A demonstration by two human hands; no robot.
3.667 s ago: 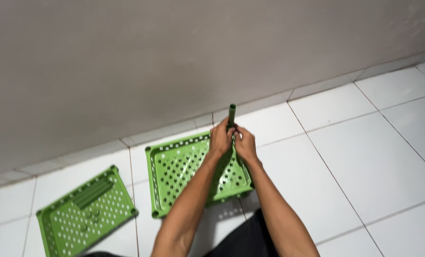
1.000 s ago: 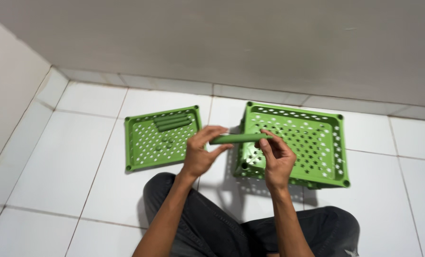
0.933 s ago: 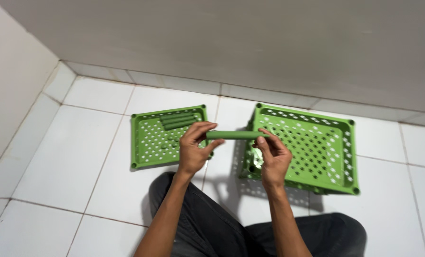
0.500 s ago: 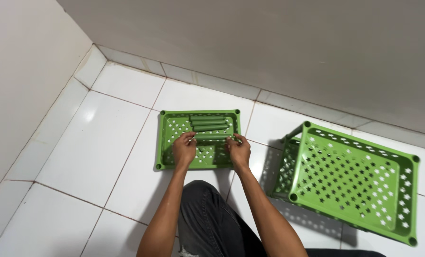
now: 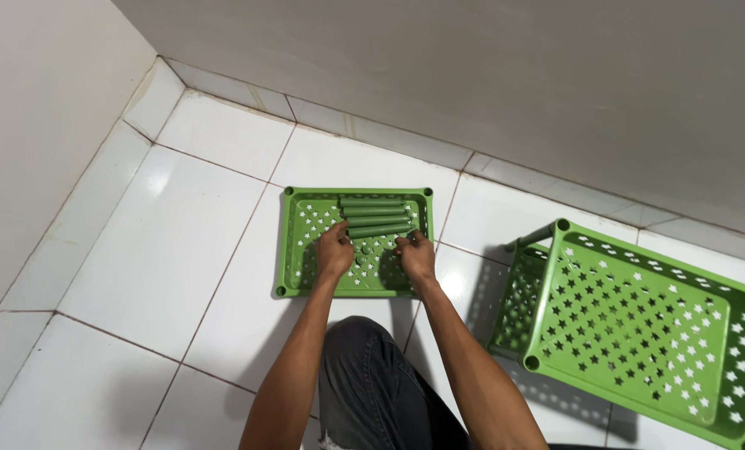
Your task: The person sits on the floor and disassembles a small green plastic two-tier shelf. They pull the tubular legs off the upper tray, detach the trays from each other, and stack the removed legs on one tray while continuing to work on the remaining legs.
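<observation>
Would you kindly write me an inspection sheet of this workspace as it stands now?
Surface: white tiled floor, glossy.
Job's things: flat green tray holding green tubes; assembled green rack to its right, apart from it.
Clutter: nothing seen.
Grippers: left hand and right hand rest on the tray by the tubes; whether they grip anything cannot be told.
Cables: nothing seen.
Surroundings: grey walls meeting in a corner; the person's dark trousers.

Glossy white floor tiles with thin dark grout lines, catching a soft glare. Plain grey wall ahead, another pale wall meets it at the left corner.
</observation>
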